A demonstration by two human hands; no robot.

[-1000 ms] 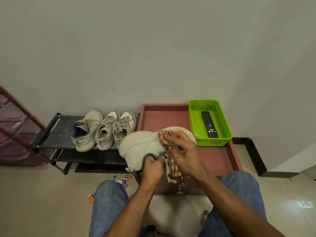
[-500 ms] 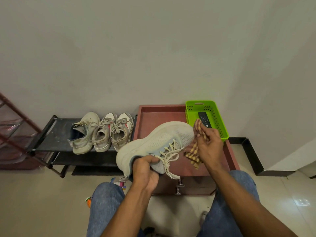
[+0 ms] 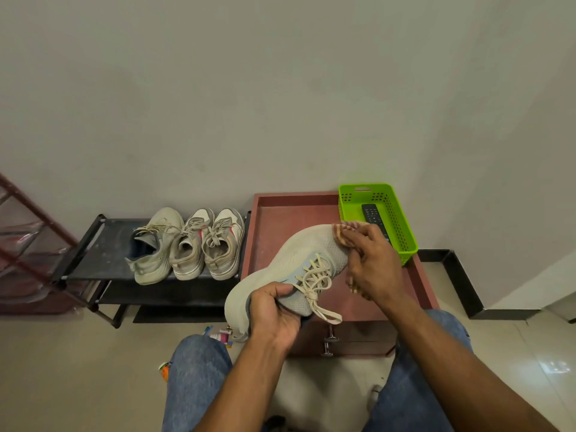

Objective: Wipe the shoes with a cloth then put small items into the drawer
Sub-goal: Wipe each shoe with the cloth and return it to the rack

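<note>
left hand grips the heel end of a pale knit shoe, fingers curled round the collar, thumb on top nr the laces. shoe held up off the surface, toe pointing away & to the right, tilted, sole side turned left. right hand has fingers bent round a striped cloth, pressing it on the toe tip; a bit of cloth also shows under the palm.

under both hands: a reddish cabinet top w/ a raised lip on all sides. bare stretch of it lies beyond the left hand, up to the back lip. drawer front sits just below the hands, w/ metal knobs sticking out toward the knees; looks closed.

beyond the right hand, touching-close to its knuckles: green basket in the far right corner of the top, its right side out past the lip. remote lies inside it.

left of the left hand, well apart: low black rack w/ three more shoes side by side, heels toward the person, packed at the rack's right end; rack's left half bare. small items on the floor just below-left of the left hand, by the left knee, partly hidden. one orange bit further left. open floor left of that.
</note>
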